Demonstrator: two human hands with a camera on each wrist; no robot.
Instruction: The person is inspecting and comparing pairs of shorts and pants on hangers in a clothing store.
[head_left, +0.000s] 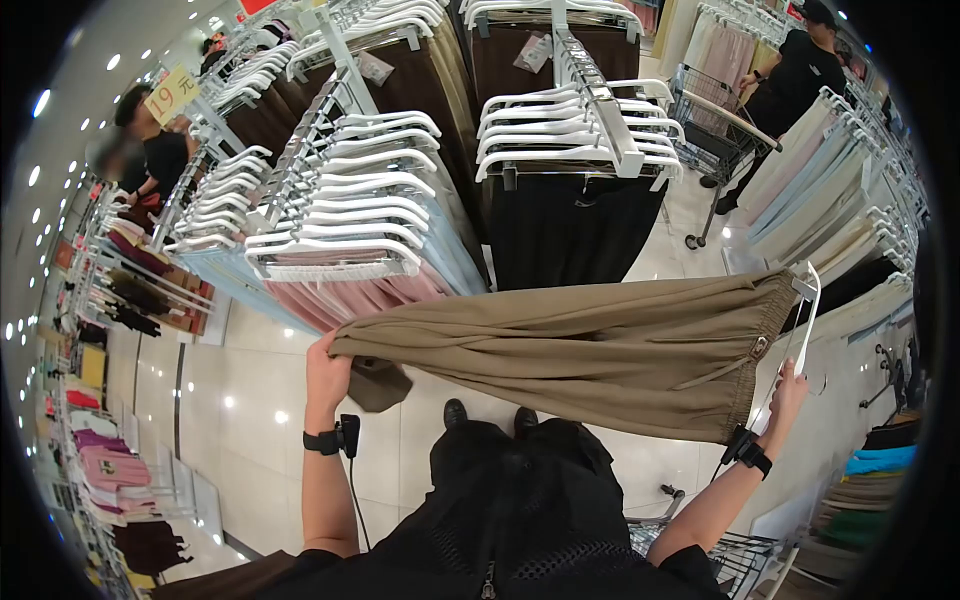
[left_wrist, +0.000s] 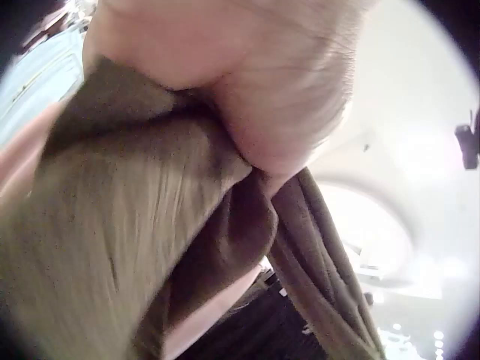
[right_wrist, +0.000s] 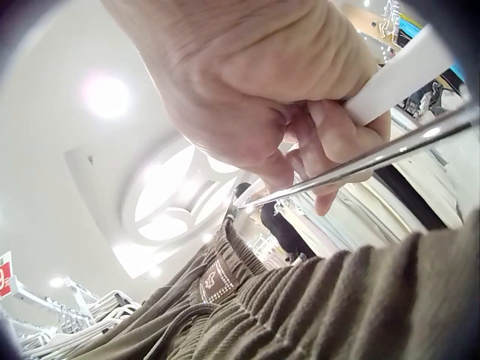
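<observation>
Olive-brown trousers [head_left: 560, 345] with a gathered elastic waistband stretch sideways between my two hands. My left hand [head_left: 328, 375] grips the bunched leg end, and a loose fold of cloth hangs below it. In the left wrist view the palm [left_wrist: 247, 75] covers part of the gathered fabric [left_wrist: 112, 225]. On the other side my right hand [head_left: 788, 393] holds a white hanger [head_left: 806, 330], whose clips bear the waistband. Close up in the right wrist view, fingers [right_wrist: 330, 142] curl round the hanger beside its metal bar [right_wrist: 375, 159]. A small badge [right_wrist: 216, 281] and a drawstring show on the waistband.
Just ahead stand racks of pink trousers [head_left: 350, 295] and black trousers [head_left: 570, 230] on white hangers. More garments [head_left: 820, 190] hang at the right. A shopping cart [head_left: 715, 125] stands beside a person [head_left: 795, 85] at the back right. Another cart [head_left: 735, 550] is near my right arm.
</observation>
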